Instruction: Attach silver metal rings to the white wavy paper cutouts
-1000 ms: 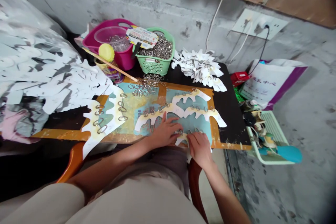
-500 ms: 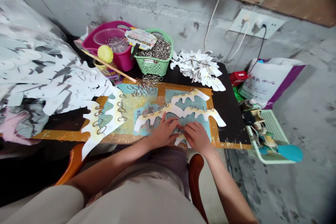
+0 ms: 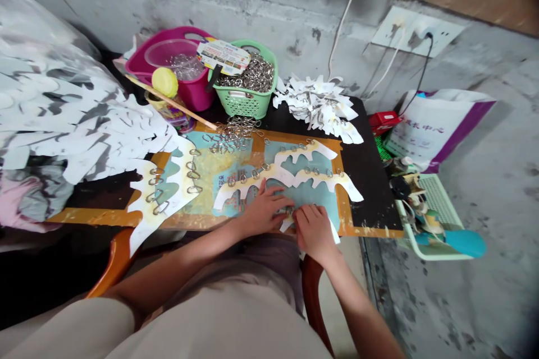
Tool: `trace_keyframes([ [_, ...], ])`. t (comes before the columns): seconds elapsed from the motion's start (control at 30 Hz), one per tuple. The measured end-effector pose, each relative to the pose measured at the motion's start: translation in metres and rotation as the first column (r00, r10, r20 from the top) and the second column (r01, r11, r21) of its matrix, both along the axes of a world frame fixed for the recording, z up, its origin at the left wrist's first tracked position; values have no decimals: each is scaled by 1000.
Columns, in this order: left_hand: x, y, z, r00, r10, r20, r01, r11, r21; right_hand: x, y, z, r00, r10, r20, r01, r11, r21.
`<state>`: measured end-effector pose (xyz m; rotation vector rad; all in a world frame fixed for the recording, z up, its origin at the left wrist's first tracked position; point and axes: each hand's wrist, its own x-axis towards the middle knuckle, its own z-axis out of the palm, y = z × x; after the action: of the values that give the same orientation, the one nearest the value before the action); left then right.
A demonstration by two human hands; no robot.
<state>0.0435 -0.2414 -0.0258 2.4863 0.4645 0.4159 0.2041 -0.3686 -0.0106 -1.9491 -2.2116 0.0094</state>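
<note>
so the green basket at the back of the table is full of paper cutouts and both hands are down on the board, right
Not quite: the head view shows the green plastic basket full of metal rings, not paper cutouts. The paper cutouts lie in a heap to its right. The rest stands: the left hand and right hand are down on the painted board.

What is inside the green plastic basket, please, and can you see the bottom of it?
The green plastic basket is filled with a heap of small metal rings. They cover its bottom, so the bottom cannot be seen.
</note>
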Motion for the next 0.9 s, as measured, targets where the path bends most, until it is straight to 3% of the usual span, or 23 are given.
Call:
trace_keyframes([
  [0.13, -1, -1, 0, 998, -57, 6, 56, 995, 79, -13, -16, -8, 982, -138, -129, 143, 989, 35],
  [0.33, -2, -4, -2, 997, -58, 43, 46, 971, 235, -3, -18, -4, 936, -135, -326, 162, 985, 57],
  [0.67, -3, -7, -1, 985, -140, 103, 112, 965, 237, 16, -3, -9, 989, 68, -128, -63, 997, 40],
  [0.9, -2, -9, -2, 993, -99, 63, 76, 949, 305, 9, -20, -13, 993, -2, -115, 20, 987, 157],
])
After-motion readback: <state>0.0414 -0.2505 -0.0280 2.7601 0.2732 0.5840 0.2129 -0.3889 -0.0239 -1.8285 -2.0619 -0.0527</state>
